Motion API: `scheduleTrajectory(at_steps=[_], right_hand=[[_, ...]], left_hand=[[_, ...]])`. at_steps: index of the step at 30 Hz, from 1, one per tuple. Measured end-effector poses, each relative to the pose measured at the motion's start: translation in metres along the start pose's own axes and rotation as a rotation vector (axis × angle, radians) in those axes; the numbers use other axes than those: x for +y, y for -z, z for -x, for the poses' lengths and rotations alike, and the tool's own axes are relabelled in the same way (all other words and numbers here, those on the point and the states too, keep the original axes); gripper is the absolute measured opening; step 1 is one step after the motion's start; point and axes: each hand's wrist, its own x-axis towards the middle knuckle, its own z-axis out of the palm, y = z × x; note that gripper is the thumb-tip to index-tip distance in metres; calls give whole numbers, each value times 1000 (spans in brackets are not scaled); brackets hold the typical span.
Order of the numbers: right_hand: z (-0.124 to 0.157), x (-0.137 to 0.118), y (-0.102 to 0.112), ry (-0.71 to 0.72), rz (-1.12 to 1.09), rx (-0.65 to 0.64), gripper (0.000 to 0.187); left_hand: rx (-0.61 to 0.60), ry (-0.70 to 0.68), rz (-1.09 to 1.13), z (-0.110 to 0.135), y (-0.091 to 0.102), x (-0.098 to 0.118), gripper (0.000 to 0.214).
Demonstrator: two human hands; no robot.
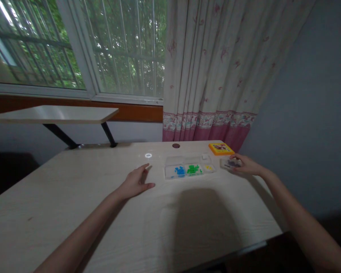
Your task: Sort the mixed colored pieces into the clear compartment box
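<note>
My left hand (135, 182) lies flat on the pale wooden table (74, 204) with fingers stretched out, holding nothing. It rests just left of a clear plastic case (189, 168) that holds blue, green and yellow pieces. My right hand (246, 164) is at the table's right edge with its fingers curled round a small clear box (229, 163) with dark bits inside. An orange-yellow box (221, 148) lies just behind that hand.
A round cable hole (175, 145) sits near the table's far edge. A second, narrower table (53, 113) stands by the window at the left. A flowered curtain (216, 76) hangs behind. A grey wall closes the right side.
</note>
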Motion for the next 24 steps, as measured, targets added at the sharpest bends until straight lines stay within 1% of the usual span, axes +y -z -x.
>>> scheduleTrajectory(at_steps=[1, 3, 6, 10, 13, 17, 20, 24], right_hand=[[1, 11, -6, -2, -9, 1, 44], [1, 25, -17, -7, -22, 8, 40], [-3, 35, -29, 43, -8, 27, 40], [-14, 45, -38, 157, 58, 110, 38], [-22, 52, -43, 159, 106, 133, 40], [-29, 59, -49, 142, 134, 154, 40], [-32, 62, -51, 138, 120, 169, 41], [-33, 64, -52, 174, 66, 187, 45]], left_hand=[[4, -8, 27, -5, -4, 3, 83], [-2, -27, 81, -15, -14, 9, 88], [-35, -20, 98, -30, -25, 21, 99], [-60, 40, 50, -44, -32, 37, 109], [-65, 54, 28, -47, -35, 40, 112], [-48, 66, 27, -47, -40, 38, 112], [-45, 62, 44, -47, -40, 38, 108], [-57, 58, 63, -45, -36, 44, 103]])
